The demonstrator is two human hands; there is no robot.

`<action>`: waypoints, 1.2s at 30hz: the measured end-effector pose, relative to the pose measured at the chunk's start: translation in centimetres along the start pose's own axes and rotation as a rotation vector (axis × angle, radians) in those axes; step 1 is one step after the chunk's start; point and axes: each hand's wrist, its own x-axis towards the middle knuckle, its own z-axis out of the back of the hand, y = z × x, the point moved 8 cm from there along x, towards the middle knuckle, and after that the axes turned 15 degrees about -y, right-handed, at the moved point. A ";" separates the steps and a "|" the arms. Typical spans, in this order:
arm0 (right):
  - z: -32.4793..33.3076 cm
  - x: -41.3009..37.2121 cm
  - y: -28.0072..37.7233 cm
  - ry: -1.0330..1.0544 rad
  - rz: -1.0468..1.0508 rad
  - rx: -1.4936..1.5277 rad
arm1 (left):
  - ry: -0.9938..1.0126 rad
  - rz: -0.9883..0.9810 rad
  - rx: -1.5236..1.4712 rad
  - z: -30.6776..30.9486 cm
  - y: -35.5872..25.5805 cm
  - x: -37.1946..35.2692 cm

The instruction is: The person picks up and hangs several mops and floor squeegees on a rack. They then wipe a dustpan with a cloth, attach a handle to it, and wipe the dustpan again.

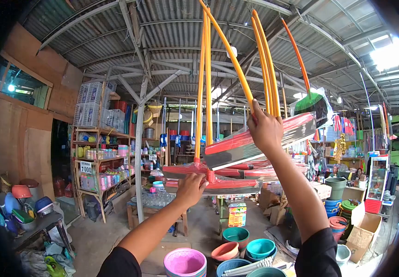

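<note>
Several long yellow-handled tools with wide red and black heads in clear plastic hang from the roof. My right hand (266, 129) is closed round the base of one yellow handle (236, 64), just above its red and black head (227, 150), which is tilted up to the right. Lower and to the left, my left hand (191, 188) has its fingers against another wrapped red and black head (231, 184). Its fingers are bent, and whether they grip that head cannot be made out. Further yellow handles (266, 64) hang just behind my right hand.
A green broom (311, 102) on an orange handle hangs at the upper right. Below stand a pink tub (185, 262), teal basins (260, 248) and an open cardboard box (365, 231). A grey post (139, 161) rises left of centre, near stocked shelves (98, 161).
</note>
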 end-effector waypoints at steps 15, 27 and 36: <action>5.7 -9.5 4.1 0.056 -0.094 0.141 | 0.028 0.080 -0.661 -3.7 5.2 -1.6; -2.9 -14.7 10.3 0.330 -0.103 0.111 | -0.056 0.204 -0.014 1.1 8.9 -10.3; -3.6 -18.4 15.0 0.360 0.078 0.201 | 0.174 0.419 -0.249 1.2 7.7 -22.1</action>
